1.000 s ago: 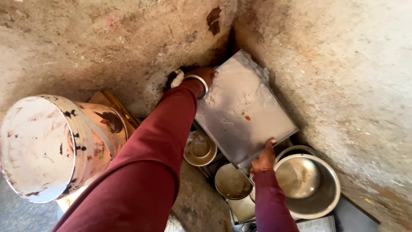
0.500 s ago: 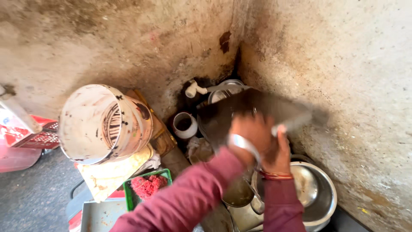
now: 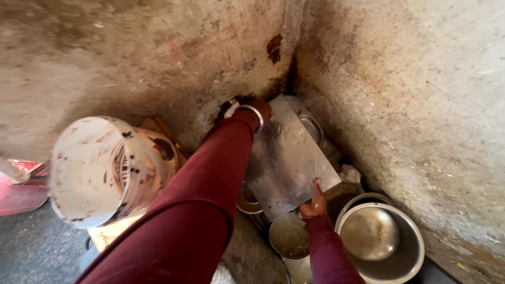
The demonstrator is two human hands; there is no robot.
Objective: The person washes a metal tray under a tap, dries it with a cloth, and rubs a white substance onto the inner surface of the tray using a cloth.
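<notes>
A flat rectangular steel tray [image 3: 286,158] leans tilted in the corner where two rough walls meet. My left hand [image 3: 256,109], with a metal bangle on the wrist and a dark red sleeve, grips the tray's upper left corner close to the wall. My right hand [image 3: 314,202] holds the tray's lower edge with the thumb on top. Part of a round steel vessel [image 3: 313,126] shows behind the tray's upper right side.
A large steel bowl [image 3: 381,242] sits at lower right, a smaller steel pot [image 3: 288,236] below the tray, and a brass-coloured bowl [image 3: 246,204] under its left edge. A stained white bucket [image 3: 100,168] lies on its side at left, beside a red plastic item [image 3: 21,189].
Half a second ago both hands held the tray raised toward me, close together. Now the tray leans back in the corner, my left hand at its top and my right at its bottom.
</notes>
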